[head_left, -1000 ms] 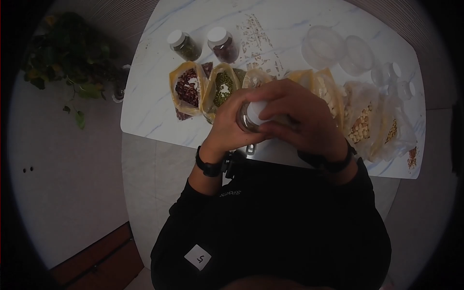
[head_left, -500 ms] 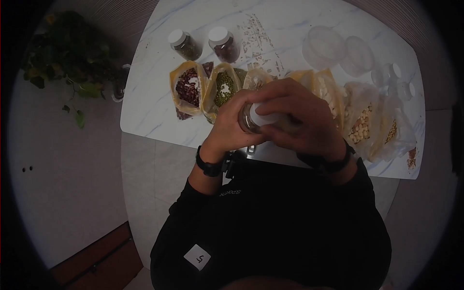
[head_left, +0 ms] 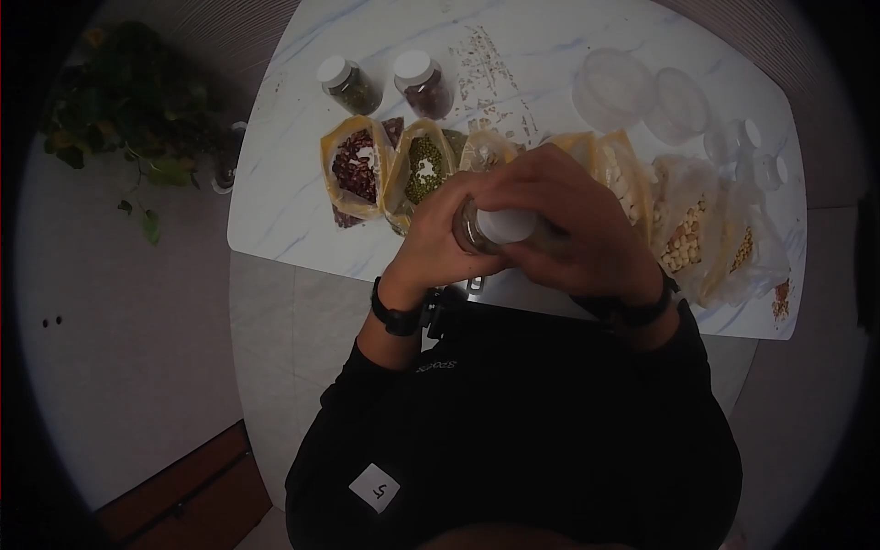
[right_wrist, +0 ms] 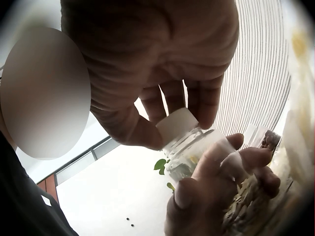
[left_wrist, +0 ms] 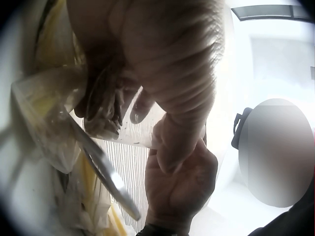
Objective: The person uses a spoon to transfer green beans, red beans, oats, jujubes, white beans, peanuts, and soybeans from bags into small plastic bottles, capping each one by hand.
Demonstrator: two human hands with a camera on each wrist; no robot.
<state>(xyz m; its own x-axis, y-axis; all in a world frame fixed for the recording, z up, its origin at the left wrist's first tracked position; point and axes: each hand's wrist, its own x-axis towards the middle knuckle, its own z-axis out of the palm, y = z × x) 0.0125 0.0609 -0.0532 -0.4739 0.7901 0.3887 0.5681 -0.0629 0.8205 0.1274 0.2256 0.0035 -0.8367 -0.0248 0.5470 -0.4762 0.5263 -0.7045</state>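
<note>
A clear jar (right_wrist: 181,156) with a white lid (right_wrist: 178,124) is held tilted between both hands above the table's front edge. The left hand (head_left: 444,234) grips the jar's body, its fingers curled round the glass in the right wrist view. At the lid (head_left: 506,225), the right hand (head_left: 587,229) pinches the rim between thumb and fingers. Pale elongated pieces (left_wrist: 106,105) show in the left wrist view near the left hand's fingers. Part of the jar is covered by the hands in the head view.
Two lidded jars (head_left: 353,90) (head_left: 425,90) stand at the back left. Open bags of red beans (head_left: 356,167), green beans (head_left: 423,172) and pale pieces (head_left: 683,240) line the front. Clear containers (head_left: 614,90) stand at the back right; a plant (head_left: 128,101) is left.
The right hand's fingers have shifted round the lid, and more of the lid's white top shows. The left hand has kept its grip on the jar.
</note>
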